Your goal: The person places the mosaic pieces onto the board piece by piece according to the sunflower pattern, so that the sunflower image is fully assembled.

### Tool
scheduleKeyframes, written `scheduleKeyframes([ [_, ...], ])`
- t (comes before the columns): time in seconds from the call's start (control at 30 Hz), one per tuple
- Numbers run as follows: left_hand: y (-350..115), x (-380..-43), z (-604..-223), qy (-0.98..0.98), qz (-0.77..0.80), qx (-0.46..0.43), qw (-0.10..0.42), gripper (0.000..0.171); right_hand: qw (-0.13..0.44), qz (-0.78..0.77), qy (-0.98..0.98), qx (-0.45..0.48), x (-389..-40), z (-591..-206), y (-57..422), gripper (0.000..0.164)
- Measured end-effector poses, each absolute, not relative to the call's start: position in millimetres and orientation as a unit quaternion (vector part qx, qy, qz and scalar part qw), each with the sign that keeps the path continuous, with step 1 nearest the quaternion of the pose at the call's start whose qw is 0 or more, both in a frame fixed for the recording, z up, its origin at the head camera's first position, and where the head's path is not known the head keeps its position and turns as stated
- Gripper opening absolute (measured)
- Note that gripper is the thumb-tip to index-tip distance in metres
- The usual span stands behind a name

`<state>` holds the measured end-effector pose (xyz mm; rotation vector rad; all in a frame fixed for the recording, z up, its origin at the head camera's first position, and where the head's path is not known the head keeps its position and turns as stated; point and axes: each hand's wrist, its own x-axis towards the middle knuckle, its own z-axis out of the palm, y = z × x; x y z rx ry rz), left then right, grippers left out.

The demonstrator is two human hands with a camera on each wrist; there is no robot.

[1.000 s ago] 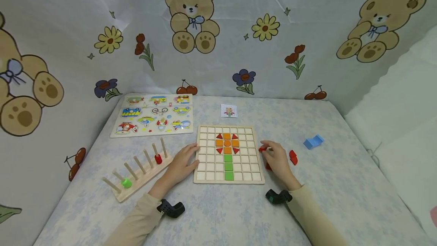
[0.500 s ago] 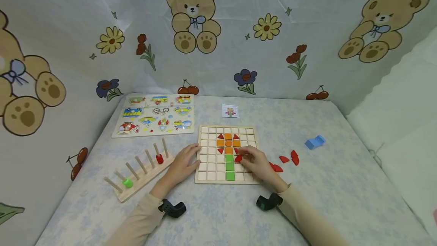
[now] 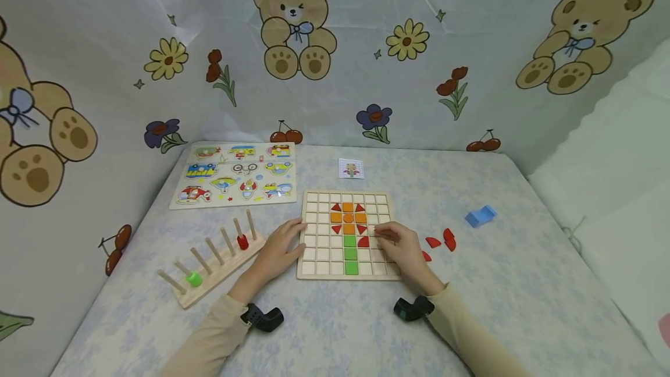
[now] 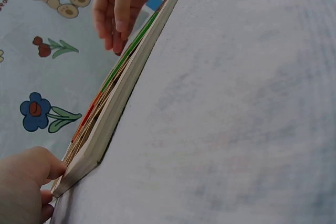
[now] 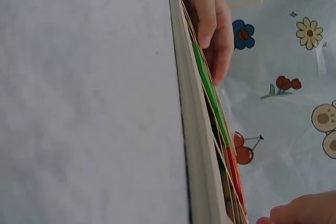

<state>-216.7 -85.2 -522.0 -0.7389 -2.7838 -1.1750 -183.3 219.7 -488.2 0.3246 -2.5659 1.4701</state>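
The person sits at a counter (image 3: pixel 502 307) covered with a pale blue-patterned cloth, both cream sleeves reaching forward. The left hand (image 3: pixel 280 246) lies flat with fingers nearly straight, its fingertips touching the left edge of the square wooden grid board (image 3: pixel 314 260); it has hold of nothing. The right hand (image 3: pixel 400 249) rests over the right part of the board, fingers loosely bent and pointing left, their tips just beside a red quarter-round wooden piece (image 3: pixel 363 242) that sits in a cell right of the green stem. Whether the fingers actually touch that piece I cannot tell.

On the board the coloured tiles form a flower: orange squares (image 3: pixel 348 219) in a cross with red triangles at the corners, and three green squares (image 3: pixel 350 255) running down below. In the left wrist view the board (image 4: pixel 113 114) appears edge-on, with the left hand (image 4: pixel 23 187) at its near corner and the other hand (image 4: pixel 123 3) hovering low over the far end.

Loose red wooden pieces (image 3: pixel 442 241) lie on the cloth right of the board, near the right hand. Farther right sits a blue block (image 3: pixel 480 216). A small pattern card (image 3: pixel 351 169) lies beyond the board. To the left are a wooden peg rack (image 3: pixel 214 260) and a vehicle picture puzzle (image 3: pixel 235 176).
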Motion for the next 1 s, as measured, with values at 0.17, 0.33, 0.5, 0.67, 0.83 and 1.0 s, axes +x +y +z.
scheduleKeyframes([
  [0.17,-84.8,-216.9,-522.3,-0.895,-0.379,-0.237,0.01,0.048,0.13,0.425,-0.894,0.055,-186.4,-487.0,251.6,0.024],
  [0.33,-84.4,-216.1,-522.5,-0.896,-0.375,-0.238,0.015,0.048,0.111,0.351,-0.93,-0.01,-178.5,-482.5,289.2,0.036],
  [0.5,-85.9,-215.3,-520.9,-0.897,-0.372,-0.239,0.016,0.047,0.08,0.338,-0.937,-0.036,-167.7,-488.5,309.0,0.045],
  [0.67,-86.5,-215.5,-519.0,-0.894,-0.379,-0.236,0.015,0.047,0.099,0.341,-0.935,-0.02,-169.9,-494.0,308.1,0.043],
  [0.83,-85.9,-215.8,-520.1,-0.893,-0.381,-0.239,0.014,0.047,0.113,0.345,-0.932,0.01,-172.7,-488.4,286.1,0.038],
  [1.0,-85.0,-216.5,-523.5,-0.893,-0.382,-0.239,0.019,0.046,0.078,0.368,-0.925,0.063,-175.9,-484.7,249.2,0.036],
])
